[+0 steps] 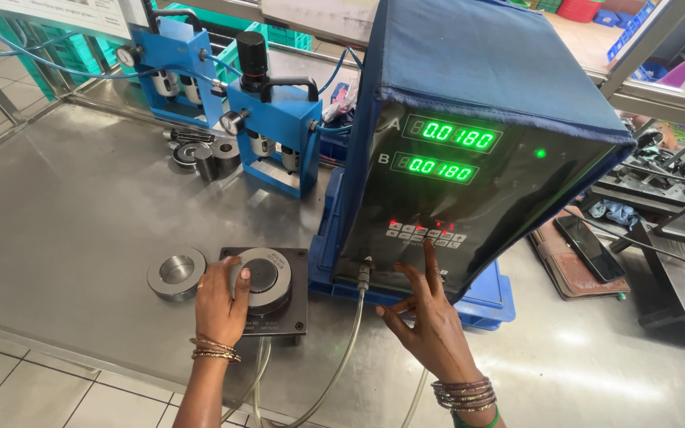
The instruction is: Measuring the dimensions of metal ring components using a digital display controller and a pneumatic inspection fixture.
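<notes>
My left hand (220, 305) rests on a round metal ring part (263, 277) that sits on a square black base plate (295, 301) at the table's front. My right hand (430, 317) is spread open, its index finger raised to the row of small buttons (426, 234) on the dark front panel of a tall gauge unit (469, 150) covered with blue cloth. Two green number displays (449, 150) glow on that panel. A second metal ring (177, 273) lies just left of the base plate, beside my left hand.
Two blue pneumatic regulator stands (275, 127) with pressure dials stand at the back, with metal rings (200, 154) beside them. Clear hoses (342, 357) run off the front edge. A phone on a brown case (584, 250) and black fixtures (675, 238) lie at right.
</notes>
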